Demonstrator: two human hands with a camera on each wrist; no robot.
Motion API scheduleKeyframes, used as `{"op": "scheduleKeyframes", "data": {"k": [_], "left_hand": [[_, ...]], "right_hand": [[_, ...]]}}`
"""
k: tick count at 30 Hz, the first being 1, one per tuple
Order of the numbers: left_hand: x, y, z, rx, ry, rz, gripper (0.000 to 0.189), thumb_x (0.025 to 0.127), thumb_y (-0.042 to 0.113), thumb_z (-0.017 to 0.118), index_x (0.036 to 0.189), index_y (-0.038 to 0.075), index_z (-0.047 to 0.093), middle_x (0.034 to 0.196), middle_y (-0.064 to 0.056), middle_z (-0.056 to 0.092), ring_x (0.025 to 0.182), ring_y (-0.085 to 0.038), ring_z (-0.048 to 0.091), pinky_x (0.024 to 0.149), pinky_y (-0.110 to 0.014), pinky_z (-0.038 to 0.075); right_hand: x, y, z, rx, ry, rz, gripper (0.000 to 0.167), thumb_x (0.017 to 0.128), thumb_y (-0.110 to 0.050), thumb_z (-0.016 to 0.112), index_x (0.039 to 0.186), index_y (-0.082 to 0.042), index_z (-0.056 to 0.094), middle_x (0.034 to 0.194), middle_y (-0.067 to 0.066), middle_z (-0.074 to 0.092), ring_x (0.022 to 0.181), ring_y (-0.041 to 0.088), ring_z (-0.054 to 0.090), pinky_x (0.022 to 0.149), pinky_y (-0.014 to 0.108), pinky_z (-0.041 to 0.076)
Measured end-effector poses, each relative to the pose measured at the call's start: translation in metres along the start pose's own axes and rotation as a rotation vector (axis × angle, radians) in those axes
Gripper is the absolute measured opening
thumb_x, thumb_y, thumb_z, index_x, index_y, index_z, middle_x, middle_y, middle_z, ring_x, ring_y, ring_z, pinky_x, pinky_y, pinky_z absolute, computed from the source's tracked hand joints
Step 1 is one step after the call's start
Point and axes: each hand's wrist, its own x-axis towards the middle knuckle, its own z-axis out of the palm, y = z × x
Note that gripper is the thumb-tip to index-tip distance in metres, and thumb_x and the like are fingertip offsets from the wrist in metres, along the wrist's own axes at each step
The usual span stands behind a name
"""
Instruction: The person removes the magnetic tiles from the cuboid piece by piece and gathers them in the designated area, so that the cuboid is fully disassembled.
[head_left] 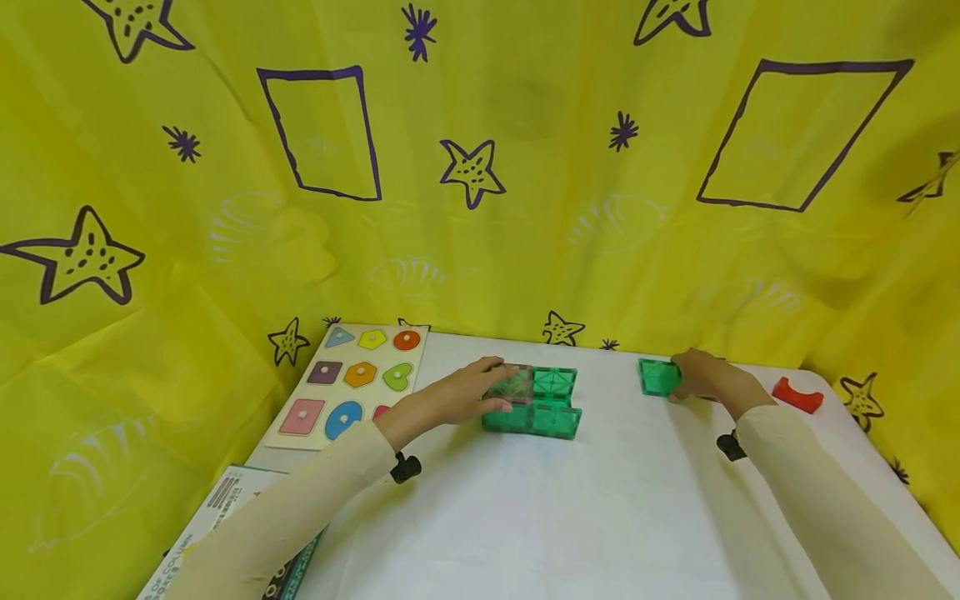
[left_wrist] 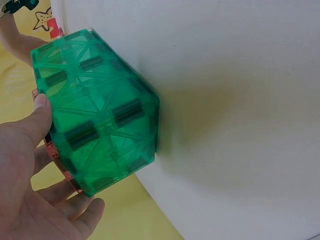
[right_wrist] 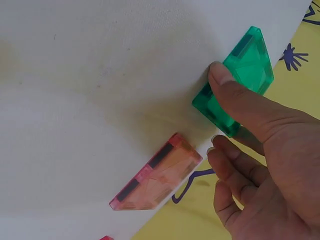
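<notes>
- A left hand [head_left: 465, 392] steadies a green magnetic-tile assembly [left_wrist: 97, 112] left of centre near the counter's [head_left: 600, 517] far edge, its grip pinching the piece, thumb on one border and fingers along another.
- A translucent red panel [head_left: 517, 383] sits on the hand side of the assembly; whether the whole rests on the counter or is slightly raised cannot be told.
- Toward the far-right corner, a right hand [head_left: 705, 375] pinches a loose green square tile [right_wrist: 250, 70], thumb across its face, a finger beneath; the other fingers curl clear.
- A red tile [right_wrist: 157, 177] lies at the far edge, just beside that hand, apart from the green one. A red arch-shaped block [head_left: 797, 395] occupies the far-right corner.
- Good handling, by judgement, calls for light, even pressure from the left hand: the seams look liable to fold if squeezed.
- The loose tile seems best held by one border, turned square to the assembly and brought in slowly, fingertips off any meeting edge, lest magnets snap it askew.
- At the far-left corner lies a wooden peg puzzle [head_left: 333, 392], beside the left forearm.
</notes>
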Motion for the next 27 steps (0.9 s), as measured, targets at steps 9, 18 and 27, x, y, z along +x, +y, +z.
{"op": "scheduleKeyframes", "data": {"k": [9,18,27], "left_hand": [[0.001,0.001,0.001,0.003,0.002,0.006,0.069,0.107,0.043,0.060,0.166,0.017,0.035,0.170,-0.022,0.028,0.156,-0.041,0.033,0.124,-0.054,0.036],[0.000,0.002,-0.001,0.006,-0.002,0.000,0.069,0.108,0.043,0.059,0.167,0.018,0.034,0.171,-0.022,0.027,0.156,-0.041,0.032,0.124,-0.055,0.036],[0.001,0.000,-0.001,0.014,-0.004,0.014,0.068,0.108,0.043,0.058,0.167,0.018,0.034,0.171,-0.023,0.027,0.156,-0.041,0.033,0.124,-0.055,0.036]], "right_hand": [[-0.003,0.004,-0.001,0.012,-0.027,0.055,0.085,0.086,-0.031,0.089,0.145,0.016,0.049,0.139,0.045,0.049,0.118,0.056,0.052,0.103,0.075,0.044],[-0.003,-0.007,-0.004,0.003,0.009,0.031,0.087,0.090,-0.024,0.085,0.151,0.016,0.039,0.144,0.050,0.037,0.128,0.066,0.041,0.104,0.082,0.038],[-0.009,-0.034,-0.008,0.095,0.045,-0.086,0.080,0.096,-0.021,0.078,0.151,0.018,0.036,0.137,0.048,0.045,0.124,0.060,0.050,0.101,0.071,0.048]]}}
